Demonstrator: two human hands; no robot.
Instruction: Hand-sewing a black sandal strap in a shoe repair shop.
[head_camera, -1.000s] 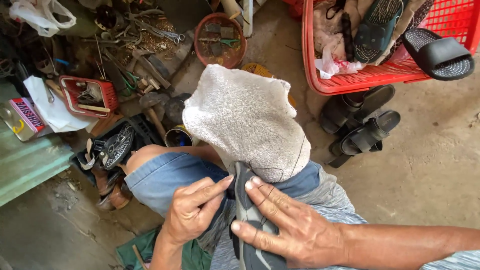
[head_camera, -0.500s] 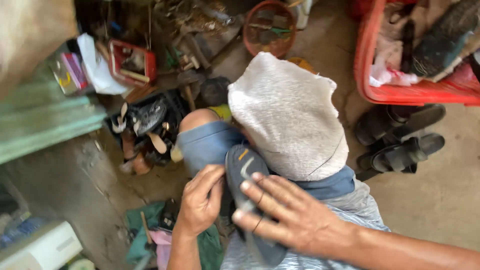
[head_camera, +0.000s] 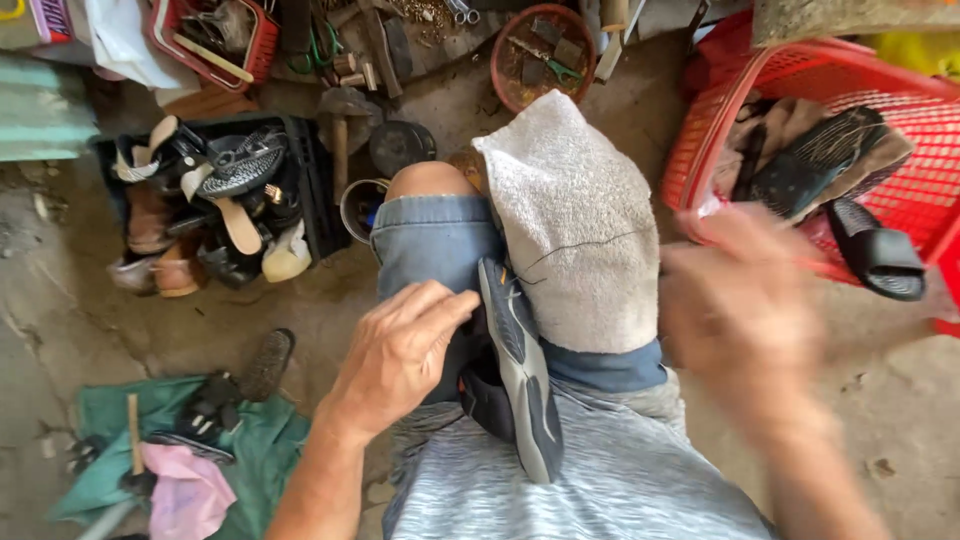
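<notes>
A dark sandal (head_camera: 518, 370) with a grey sole lies sole-up between my thighs. My left hand (head_camera: 400, 350) presses against its left side, with the fingers curled at the sole's edge. A grey-white towel (head_camera: 578, 225) drapes over my right thigh. My right hand (head_camera: 745, 310) is blurred and hovers to the right of the towel, fingers apart and holding nothing. Denim shorts (head_camera: 432, 235) cover my left thigh.
A red plastic basket (head_camera: 800, 80) with black sandals stands at the right. A black crate (head_camera: 310, 185) of worn shoes sits at the left. A round red tray (head_camera: 545, 50) with small tools and a hammer (head_camera: 342, 130) lie ahead. Green cloth (head_camera: 250, 440) lies at lower left.
My right hand has lifted off the sandal and swung right, towards the red basket. My left hand stays on the sandal. The view has shifted.
</notes>
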